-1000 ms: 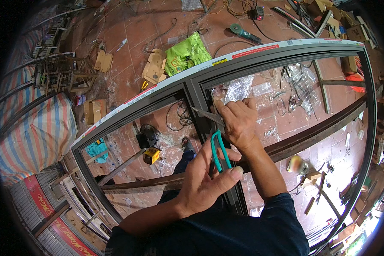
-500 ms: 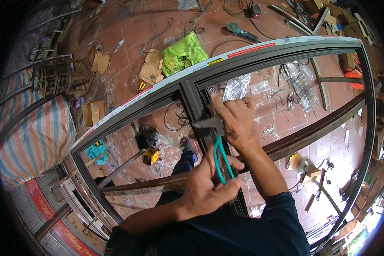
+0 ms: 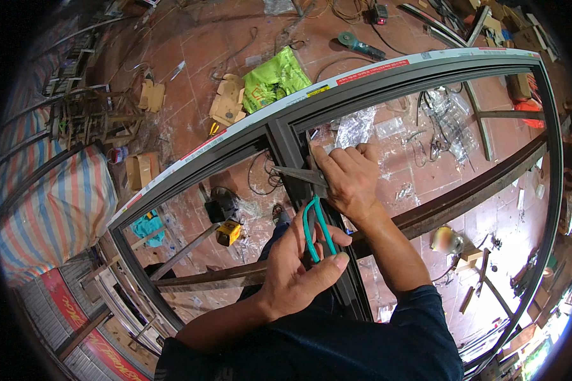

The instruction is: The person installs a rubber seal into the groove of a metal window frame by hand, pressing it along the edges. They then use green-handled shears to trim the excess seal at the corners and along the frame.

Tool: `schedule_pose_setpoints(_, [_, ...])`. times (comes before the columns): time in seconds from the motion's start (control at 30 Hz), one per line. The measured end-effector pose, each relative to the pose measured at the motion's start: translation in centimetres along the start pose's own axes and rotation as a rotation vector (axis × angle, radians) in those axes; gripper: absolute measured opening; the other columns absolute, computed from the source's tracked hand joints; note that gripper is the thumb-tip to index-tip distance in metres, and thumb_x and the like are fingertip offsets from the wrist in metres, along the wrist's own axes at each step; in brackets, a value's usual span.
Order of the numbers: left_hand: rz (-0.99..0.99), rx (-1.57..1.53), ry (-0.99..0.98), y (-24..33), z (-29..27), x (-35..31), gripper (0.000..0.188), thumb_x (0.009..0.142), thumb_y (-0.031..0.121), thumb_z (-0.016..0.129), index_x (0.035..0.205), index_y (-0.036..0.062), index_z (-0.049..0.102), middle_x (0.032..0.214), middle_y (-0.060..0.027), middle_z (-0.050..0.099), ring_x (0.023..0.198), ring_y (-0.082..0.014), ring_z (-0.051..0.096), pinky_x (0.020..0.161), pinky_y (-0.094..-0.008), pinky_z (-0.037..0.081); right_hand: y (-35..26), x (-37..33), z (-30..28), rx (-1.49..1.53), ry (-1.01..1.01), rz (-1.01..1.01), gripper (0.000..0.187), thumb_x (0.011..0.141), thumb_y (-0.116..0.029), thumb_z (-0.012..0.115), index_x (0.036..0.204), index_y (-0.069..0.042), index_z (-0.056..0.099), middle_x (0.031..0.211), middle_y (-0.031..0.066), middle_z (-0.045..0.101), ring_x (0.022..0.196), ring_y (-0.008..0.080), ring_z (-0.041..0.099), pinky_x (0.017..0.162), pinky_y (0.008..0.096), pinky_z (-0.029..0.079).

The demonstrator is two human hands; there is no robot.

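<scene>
Teal-handled metal snips (image 3: 314,219) sit at the dark aluminium frame's centre upright (image 3: 292,159), your left hand (image 3: 299,270) closed around the handles to work them while your right hand (image 3: 349,181) presses the blades and profile, apparently steadying the cut.

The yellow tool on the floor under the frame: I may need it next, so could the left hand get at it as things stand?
Probably not: the left hand grips the green-handled shears, and the yellow tool lies below the grey frame, beyond its bars.
</scene>
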State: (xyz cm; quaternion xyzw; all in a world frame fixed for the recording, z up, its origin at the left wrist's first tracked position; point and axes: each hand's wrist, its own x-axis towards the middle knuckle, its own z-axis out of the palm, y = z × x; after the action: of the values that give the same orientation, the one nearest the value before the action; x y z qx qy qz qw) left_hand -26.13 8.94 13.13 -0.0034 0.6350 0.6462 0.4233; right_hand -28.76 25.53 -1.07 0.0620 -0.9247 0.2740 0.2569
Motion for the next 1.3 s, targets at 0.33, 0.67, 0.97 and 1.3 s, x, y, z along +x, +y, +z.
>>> schedule_pose_setpoints(0.33, [0.018,0.029,-0.023,-0.3,-0.3,-0.1,0.077,0.096,0.011,0.067,0.161,0.0012,0.025,0.122,-0.0190,0.066,0.075,-0.0011,0.046,0.070,-0.0200,0.041,0.0,-0.1,-0.1,0.026,-0.044,-0.002,0.043,0.079,-0.017,0.070,0.121,-0.005,0.073,0.073,0.0019,0.049,0.067,0.0217,0.054,0.071,0.0397,0.038])
schedule_pose_setpoints(0.67, [-0.010,-0.054,0.002,-0.1,-0.1,-0.2,0.070,0.096,0.019,0.075,0.151,-0.0015,0.037,0.117,-0.0092,0.067,0.087,-0.0054,0.052,0.079,-0.0240,0.045,0.0,-0.1,0.0,0.027,-0.006,-0.018,0.042,0.079,-0.018,0.070,0.119,-0.005,0.074,0.073,0.0018,0.049,0.066,0.0212,0.054,0.070,0.0386,0.038])
schedule_pose_setpoints(0.97, [-0.012,0.008,-0.020,0.3,-0.3,0.0,0.078,0.095,0.014,0.067,0.159,-0.0024,0.026,0.120,-0.0193,0.067,0.076,-0.0032,0.049,0.073,-0.0236,0.042,0.0,-0.2,0.1,0.009,-0.011,-0.007,0.038,0.081,-0.020,0.072,0.115,-0.006,0.075,0.072,0.0015,0.049,0.066,0.0205,0.054,0.069,0.0384,0.038])
schedule_pose_setpoints(1.3, [0.051,0.088,-0.049,0.6,-2.0,0.3,0.057,0.098,0.025,0.075,0.140,-0.0040,0.051,0.098,-0.0059,0.067,0.075,-0.0047,0.055,0.070,-0.0212,0.047,-0.1,-0.3,-0.1,-0.016,-0.047,-0.006,0.045,0.077,-0.023,0.073,0.118,-0.004,0.073,0.074,0.0023,0.051,0.068,0.0214,0.056,0.070,0.0395,0.038])
